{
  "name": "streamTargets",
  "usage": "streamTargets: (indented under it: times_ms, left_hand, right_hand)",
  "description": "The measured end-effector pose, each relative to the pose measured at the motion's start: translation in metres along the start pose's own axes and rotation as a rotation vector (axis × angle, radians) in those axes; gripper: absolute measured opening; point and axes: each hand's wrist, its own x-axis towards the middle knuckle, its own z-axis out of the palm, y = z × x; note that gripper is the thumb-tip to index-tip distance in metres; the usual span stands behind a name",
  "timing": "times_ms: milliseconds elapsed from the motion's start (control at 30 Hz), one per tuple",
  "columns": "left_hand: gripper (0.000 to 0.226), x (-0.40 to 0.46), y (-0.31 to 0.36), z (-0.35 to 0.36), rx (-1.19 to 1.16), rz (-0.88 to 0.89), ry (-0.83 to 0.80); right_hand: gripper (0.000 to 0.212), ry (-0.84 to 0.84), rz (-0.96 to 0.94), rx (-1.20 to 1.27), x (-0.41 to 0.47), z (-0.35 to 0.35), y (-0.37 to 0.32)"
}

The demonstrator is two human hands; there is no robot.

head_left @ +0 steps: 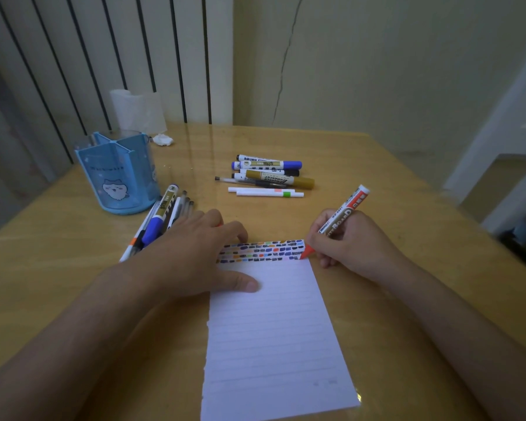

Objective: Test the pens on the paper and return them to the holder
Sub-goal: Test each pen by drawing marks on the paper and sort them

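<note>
A lined sheet of paper (274, 335) lies on the wooden table (377, 183), its top strip covered with coloured test marks. My right hand (351, 241) grips a red whiteboard marker (340, 218), whose uncapped red tip touches the paper's top right corner. My left hand (195, 256) presses flat on the paper's upper left, with something red, perhaps the cap, showing under the fingers. The blue pen holder (117, 174) stands empty at the left. Several pens (161, 220) lie beside it, and several markers (268, 174) lie in the middle.
A crumpled tissue (163, 139) and a white tissue roll (137, 109) sit at the back of the table near the radiator. The table's right edge drops off beside white furniture.
</note>
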Motion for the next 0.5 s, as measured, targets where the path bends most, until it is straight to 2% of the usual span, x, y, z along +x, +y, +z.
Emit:
streamTargets:
  times_ms: [500]
  left_hand:
    - [0.080,-0.0002,0.0004,0.0009,0.010,0.001,0.011]
  right_hand:
    - [0.008,0.015,-0.011,-0.059,-0.0013,0.0008,-0.0017]
